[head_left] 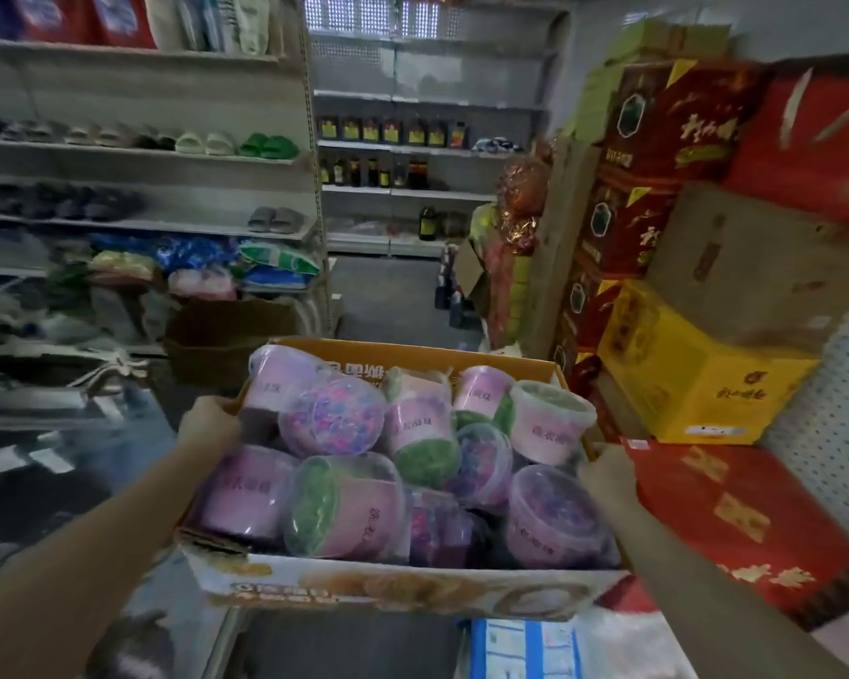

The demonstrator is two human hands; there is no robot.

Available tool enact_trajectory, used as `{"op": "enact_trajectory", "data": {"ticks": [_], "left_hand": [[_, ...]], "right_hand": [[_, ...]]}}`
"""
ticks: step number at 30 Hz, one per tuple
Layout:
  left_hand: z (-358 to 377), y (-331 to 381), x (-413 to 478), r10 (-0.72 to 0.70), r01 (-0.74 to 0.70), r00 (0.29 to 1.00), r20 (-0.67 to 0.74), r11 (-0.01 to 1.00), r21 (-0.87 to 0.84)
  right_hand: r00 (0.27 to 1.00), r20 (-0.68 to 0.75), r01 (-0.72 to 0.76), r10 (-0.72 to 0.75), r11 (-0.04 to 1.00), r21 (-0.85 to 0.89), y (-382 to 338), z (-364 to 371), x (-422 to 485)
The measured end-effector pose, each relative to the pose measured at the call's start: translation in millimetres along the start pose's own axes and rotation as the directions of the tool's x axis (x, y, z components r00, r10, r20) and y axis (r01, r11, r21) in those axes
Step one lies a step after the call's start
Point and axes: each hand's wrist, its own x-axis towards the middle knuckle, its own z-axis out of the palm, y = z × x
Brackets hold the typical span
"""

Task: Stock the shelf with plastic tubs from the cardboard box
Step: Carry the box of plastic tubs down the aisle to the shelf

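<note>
Left hand (207, 426) and right hand (606, 475) curl over the left and right edges of the open, printed cardboard box (363, 583). Clear round plastic tubs (334, 416) with pink labels lie heaped inside. Fingertips are hidden; label print is blurred.

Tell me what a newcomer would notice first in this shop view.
The open cardboard box in the centre, heaped with pink-labelled plastic tubs of purple and green contents, draws the eye first, with the left hand and right hand gripping its two side walls. Next comes the tall stack of red and yellow cartons on the right, then the pairs of slippers on the shelves at left.
</note>
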Motion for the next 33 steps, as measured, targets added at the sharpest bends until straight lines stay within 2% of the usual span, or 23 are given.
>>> {"op": "enact_trajectory", "data": {"ticks": [7, 16, 25, 33], "left_hand": [[75, 67, 166, 0.001, 0.001, 0.999, -0.047, 0.999, 0.039], [115, 161, 369, -0.005, 0.007, 0.995, -0.101, 1.000, 0.014], [166, 227, 616, 0.028, -0.027, 0.994, -0.102, 1.000, 0.013], [216, 328, 844, 0.116, -0.116, 0.993, -0.025, 0.993, 0.010]], "right_hand": [[1.000, 0.018, 0.001, -0.001, 1.000, 0.006, -67, 83, 175], [0.997, 0.073, 0.017, -0.020, 0.999, 0.038, -192, 177, 383], [0.997, 0.056, 0.048, -0.052, 0.996, 0.077, -322, 300, 569], [1.000, -0.006, -0.022, 0.023, 0.997, 0.075, -428, 387, 733]]}}
